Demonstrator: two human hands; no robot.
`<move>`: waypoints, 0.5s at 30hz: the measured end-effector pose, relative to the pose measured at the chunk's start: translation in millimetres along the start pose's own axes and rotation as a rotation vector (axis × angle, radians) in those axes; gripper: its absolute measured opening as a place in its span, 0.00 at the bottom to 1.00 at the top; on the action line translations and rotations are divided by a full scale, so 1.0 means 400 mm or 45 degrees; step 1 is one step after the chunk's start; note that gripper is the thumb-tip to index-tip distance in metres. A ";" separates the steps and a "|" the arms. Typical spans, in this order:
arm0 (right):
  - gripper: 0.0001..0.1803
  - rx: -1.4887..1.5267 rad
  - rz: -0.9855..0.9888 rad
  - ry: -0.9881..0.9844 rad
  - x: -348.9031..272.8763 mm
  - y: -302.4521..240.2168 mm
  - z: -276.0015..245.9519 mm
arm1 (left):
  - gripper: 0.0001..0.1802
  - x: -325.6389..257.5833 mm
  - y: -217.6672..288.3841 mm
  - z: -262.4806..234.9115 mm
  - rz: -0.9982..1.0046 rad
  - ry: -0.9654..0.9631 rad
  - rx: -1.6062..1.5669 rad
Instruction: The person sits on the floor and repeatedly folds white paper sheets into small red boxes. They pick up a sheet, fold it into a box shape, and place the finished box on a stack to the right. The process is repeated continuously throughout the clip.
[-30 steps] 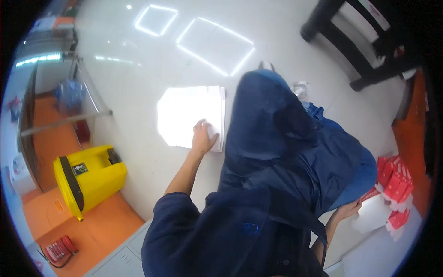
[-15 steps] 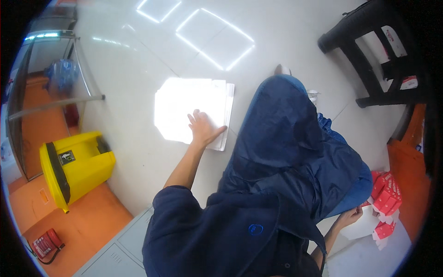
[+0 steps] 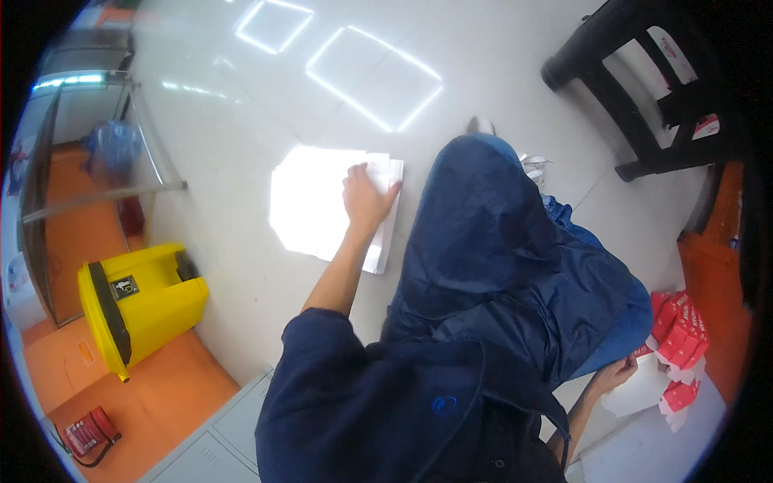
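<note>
A stack of flat white cardboard sheets (image 3: 310, 205), overexposed by glare, lies on the floor left of my knees. My left hand (image 3: 368, 197) rests on the upper right part of this stack, thumb apart from the fingers near its right edge. At the lower right, beside my thigh, my right hand (image 3: 616, 376) is closed at the edge of a white-and-red paper box (image 3: 634, 393); my leg and sleeve partly hide this hand. Several red paper boxes with white flaps (image 3: 680, 332) sit right against that piece.
A black stool (image 3: 644, 97) stands at the upper right. On the left are a yellow pedal bin (image 3: 149, 302), a metal-framed rack (image 3: 105, 193) and a red object with a black strap (image 3: 87, 432). A grey cabinet (image 3: 217, 439) is at the lower left.
My left hand has slid up and to the right across the stack, its fingers closer together. My right hand stays at the box edge. The whole view has shifted slightly.
</note>
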State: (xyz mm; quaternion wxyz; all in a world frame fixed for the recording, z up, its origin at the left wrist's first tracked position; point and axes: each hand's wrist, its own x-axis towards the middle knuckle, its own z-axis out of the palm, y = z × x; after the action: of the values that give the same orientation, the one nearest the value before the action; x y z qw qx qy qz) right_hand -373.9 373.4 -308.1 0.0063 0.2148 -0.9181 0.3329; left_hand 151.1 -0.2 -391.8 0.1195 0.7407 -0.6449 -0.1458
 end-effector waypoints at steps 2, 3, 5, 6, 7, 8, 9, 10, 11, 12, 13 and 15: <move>0.19 -0.035 -0.003 -0.024 0.008 0.029 -0.009 | 0.42 0.056 0.039 0.004 -0.061 -0.033 -0.011; 0.18 0.001 0.005 -0.034 0.009 0.040 -0.007 | 0.41 0.080 0.032 0.007 -0.092 -0.073 0.012; 0.18 0.067 0.033 -0.031 0.003 0.056 -0.007 | 0.37 0.111 0.011 0.020 -0.104 -0.074 -0.024; 0.18 0.059 0.041 -0.017 -0.004 0.037 -0.002 | 0.36 0.118 0.013 0.015 -0.093 -0.055 -0.020; 0.17 0.053 0.049 -0.013 -0.013 -0.001 0.003 | 0.35 0.113 0.016 -0.003 -0.091 -0.035 -0.008; 0.17 0.046 0.056 -0.011 -0.021 -0.021 0.007 | 0.34 0.112 0.015 -0.015 -0.089 -0.016 0.004; 0.17 0.047 0.039 0.001 -0.020 -0.009 0.006 | 0.32 0.116 0.010 -0.013 -0.054 -0.021 -0.009; 0.17 0.049 0.020 0.012 -0.015 0.013 0.007 | 0.31 0.121 0.002 -0.008 -0.021 -0.026 -0.022; 0.16 0.050 0.001 0.022 -0.010 0.028 0.004 | 0.30 0.126 -0.008 -0.003 0.011 -0.031 -0.035; 0.16 0.032 -0.001 0.004 -0.004 0.035 -0.001 | 0.28 0.132 -0.019 0.002 0.031 -0.023 -0.051; 0.16 0.013 -0.005 -0.014 0.001 0.041 -0.006 | 0.26 0.137 -0.032 0.006 0.051 -0.014 -0.068; 0.15 -0.054 -0.008 0.025 0.001 0.028 -0.010 | 0.22 0.140 -0.061 -0.004 0.063 0.032 -0.155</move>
State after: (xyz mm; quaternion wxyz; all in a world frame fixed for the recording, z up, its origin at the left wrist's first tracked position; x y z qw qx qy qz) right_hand -379.3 383.3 -311.9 0.0210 0.2144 -0.9242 0.3153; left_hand 181.1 -52.0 -402.6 0.1760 0.7176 -0.6514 -0.1726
